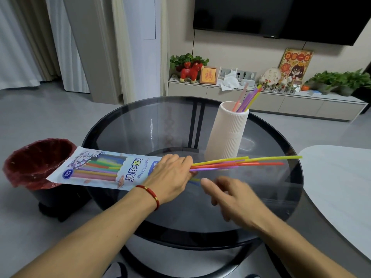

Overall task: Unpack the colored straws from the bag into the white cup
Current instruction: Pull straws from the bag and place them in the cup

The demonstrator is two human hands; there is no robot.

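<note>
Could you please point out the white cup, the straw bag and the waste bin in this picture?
white cup [226, 135]: head view, middle of its ribbed side wall.
straw bag [104, 167]: head view, printed front of the package.
waste bin [30, 167]: head view, inner wall of its red liner.

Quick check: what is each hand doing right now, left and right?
Left hand: closed on the straw bag at its open end, with straws sticking out.
Right hand: open, holding nothing, fingers spread near the straws.
</note>
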